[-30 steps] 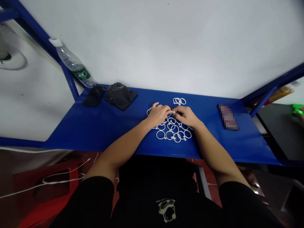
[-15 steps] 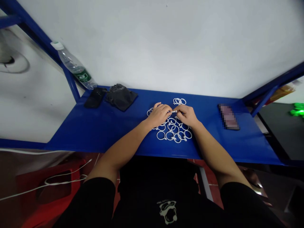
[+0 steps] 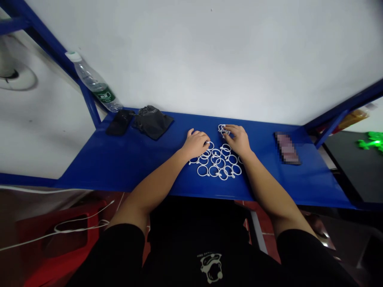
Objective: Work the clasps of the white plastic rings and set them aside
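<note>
My left hand (image 3: 195, 145) lies low over the left side of a spread of thin white rings with small clip-like tabs. Its fingers are loosely bent and apart, and the fingertips are at the edge of one white ring (image 3: 211, 146); whether they grip it is unclear. Farther back, my right hand (image 3: 238, 139) has thumb and forefinger on another white ring (image 3: 226, 133) at a small separate cluster of rings (image 3: 221, 127). Several more rings (image 3: 202, 170) lie flat between my forearms, some overlapping.
A blue table (image 3: 149, 159) meets a white wall. At its back left are a plastic bottle (image 3: 95, 85), a dark flat object (image 3: 119, 123) and a dark drawstring pouch (image 3: 152, 122). A phone (image 3: 287, 148) lies to the right. A red stool (image 3: 60, 255) stands below.
My hands have parted from the ring they held between them. The right hand has moved back to the small cluster with a ring; the left has drawn slightly left and down.
</note>
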The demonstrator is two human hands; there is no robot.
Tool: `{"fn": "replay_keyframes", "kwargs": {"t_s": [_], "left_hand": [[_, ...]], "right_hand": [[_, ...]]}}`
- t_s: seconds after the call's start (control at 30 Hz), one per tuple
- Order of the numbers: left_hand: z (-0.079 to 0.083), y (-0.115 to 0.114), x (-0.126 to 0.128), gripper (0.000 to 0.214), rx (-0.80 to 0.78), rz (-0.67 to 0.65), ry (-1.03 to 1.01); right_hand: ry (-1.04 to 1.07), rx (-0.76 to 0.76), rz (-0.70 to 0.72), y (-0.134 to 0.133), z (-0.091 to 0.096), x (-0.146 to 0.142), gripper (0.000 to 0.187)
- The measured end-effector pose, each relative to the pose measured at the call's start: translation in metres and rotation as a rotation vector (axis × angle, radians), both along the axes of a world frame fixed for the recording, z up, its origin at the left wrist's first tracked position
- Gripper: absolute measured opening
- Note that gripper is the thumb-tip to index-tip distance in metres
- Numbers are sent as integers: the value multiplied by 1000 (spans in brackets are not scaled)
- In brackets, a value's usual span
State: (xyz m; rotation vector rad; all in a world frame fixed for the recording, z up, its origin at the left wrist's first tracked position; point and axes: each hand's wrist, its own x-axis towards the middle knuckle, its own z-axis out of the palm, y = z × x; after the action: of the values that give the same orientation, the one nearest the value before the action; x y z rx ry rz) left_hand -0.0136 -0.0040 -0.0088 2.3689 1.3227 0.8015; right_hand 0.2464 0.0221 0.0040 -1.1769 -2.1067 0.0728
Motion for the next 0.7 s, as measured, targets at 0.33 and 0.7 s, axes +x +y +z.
{"fn": "replay_keyframes", "kwargs": {"t_s": [0.33,0.7], "left_hand": [[10,-2,2,10,77,45,-113],[11,-9,10,6,320,-68,-338]], "right_hand": [[-72,-215,318,-30,10,-25,30],[195,-313,375,-41,18,-39,37]]}}
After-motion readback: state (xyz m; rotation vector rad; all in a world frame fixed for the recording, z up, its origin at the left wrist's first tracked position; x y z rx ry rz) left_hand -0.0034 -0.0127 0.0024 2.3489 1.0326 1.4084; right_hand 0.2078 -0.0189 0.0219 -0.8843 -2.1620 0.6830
